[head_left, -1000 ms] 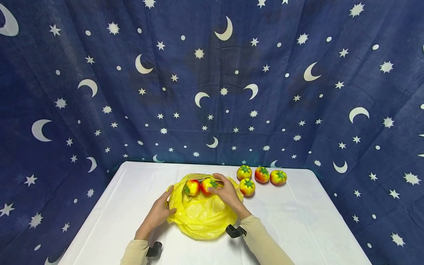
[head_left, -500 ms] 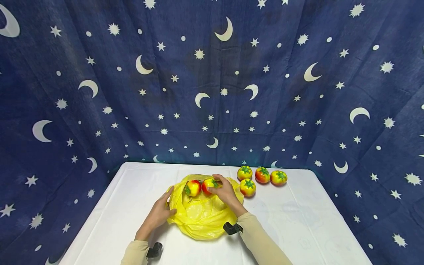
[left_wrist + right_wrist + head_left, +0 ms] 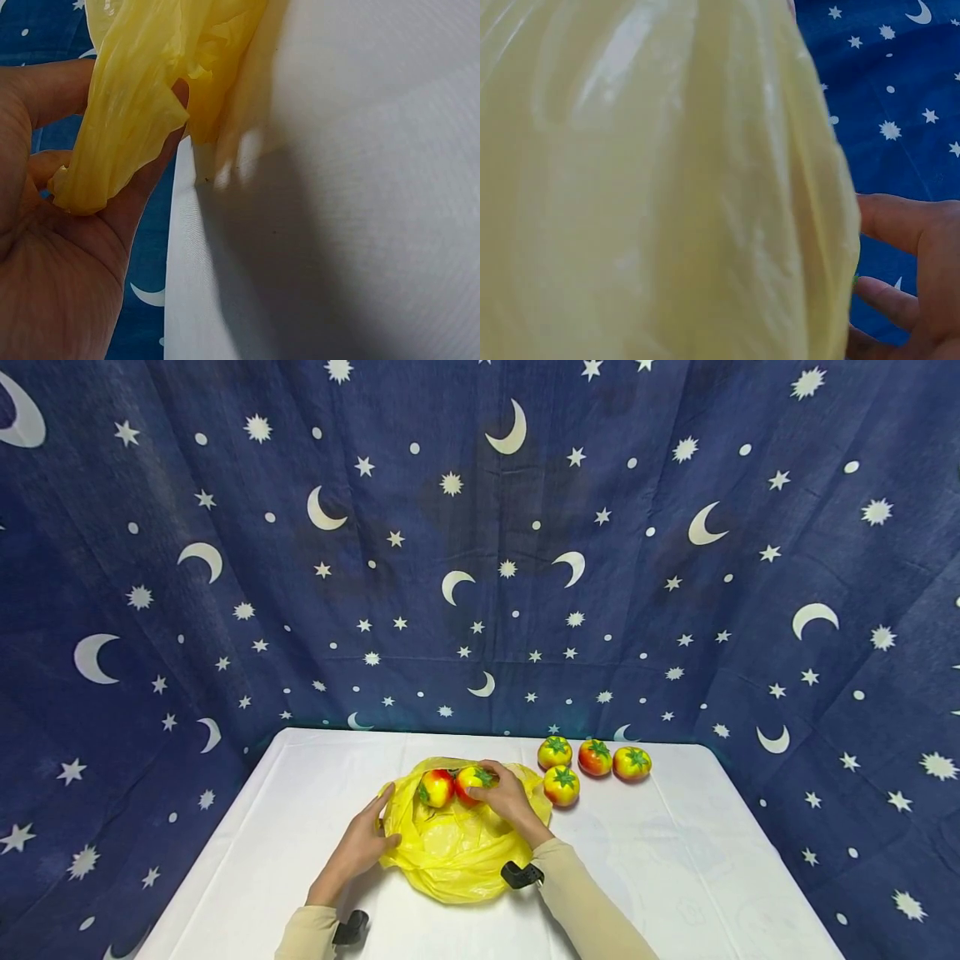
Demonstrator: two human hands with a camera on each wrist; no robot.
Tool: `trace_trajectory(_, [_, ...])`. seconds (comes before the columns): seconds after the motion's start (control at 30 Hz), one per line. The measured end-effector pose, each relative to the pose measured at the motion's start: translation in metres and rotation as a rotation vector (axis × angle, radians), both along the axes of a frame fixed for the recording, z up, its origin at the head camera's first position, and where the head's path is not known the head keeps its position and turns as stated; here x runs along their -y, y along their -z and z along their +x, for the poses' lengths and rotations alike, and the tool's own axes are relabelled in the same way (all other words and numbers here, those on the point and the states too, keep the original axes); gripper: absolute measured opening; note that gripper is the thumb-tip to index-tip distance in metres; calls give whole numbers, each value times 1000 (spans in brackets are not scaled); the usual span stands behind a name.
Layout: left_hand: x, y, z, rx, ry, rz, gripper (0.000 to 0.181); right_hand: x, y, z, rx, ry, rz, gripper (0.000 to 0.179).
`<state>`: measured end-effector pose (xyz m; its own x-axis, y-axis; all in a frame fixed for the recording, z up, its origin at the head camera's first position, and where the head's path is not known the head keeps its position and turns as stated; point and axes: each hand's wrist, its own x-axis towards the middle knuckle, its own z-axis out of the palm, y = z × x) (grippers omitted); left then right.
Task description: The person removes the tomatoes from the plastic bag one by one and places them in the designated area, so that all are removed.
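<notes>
A yellow plastic bag (image 3: 453, 881) lies with its mouth open upward in the middle of the table. Two red-and-yellow tomatoes with green star-shaped tops show inside it, the left tomato (image 3: 437, 788) beside the right tomato (image 3: 469, 785). My right hand (image 3: 512, 800) reaches over the bag's right side and holds the right tomato between thumb and fingers. At the bag's left side my left hand (image 3: 358, 843) grips its edge; in the left wrist view gathered yellow plastic (image 3: 139, 127) sits between thumb and fingers. The bag hides part of my right hand (image 3: 934, 270) in the right wrist view.
Several more tomatoes stand at the back right: a front tomato (image 3: 561, 786) close to the bag, a rear tomato (image 3: 554, 752), and a tomato (image 3: 632, 763) farther right. The white-clothed table (image 3: 697, 860) ends at a dark blue curtain (image 3: 420, 568) with moons and stars.
My right wrist and forearm have shifted slightly left and down, the hand staying at the same tomato. My left hand and the loose tomatoes hold their places.
</notes>
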<state>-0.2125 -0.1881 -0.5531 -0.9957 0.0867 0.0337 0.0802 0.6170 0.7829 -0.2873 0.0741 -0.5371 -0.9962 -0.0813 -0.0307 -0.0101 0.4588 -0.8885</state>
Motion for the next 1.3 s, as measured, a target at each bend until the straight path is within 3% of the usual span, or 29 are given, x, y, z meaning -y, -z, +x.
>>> trace_trajectory(0.97, [1, 2, 1, -25, 8, -9, 90, 4, 11, 4, 45, -66, 83, 73])
trace_trajectory(1.3, [1, -2, 0, 0, -1, -11, 89, -1, 5, 9, 45, -53, 72, 74])
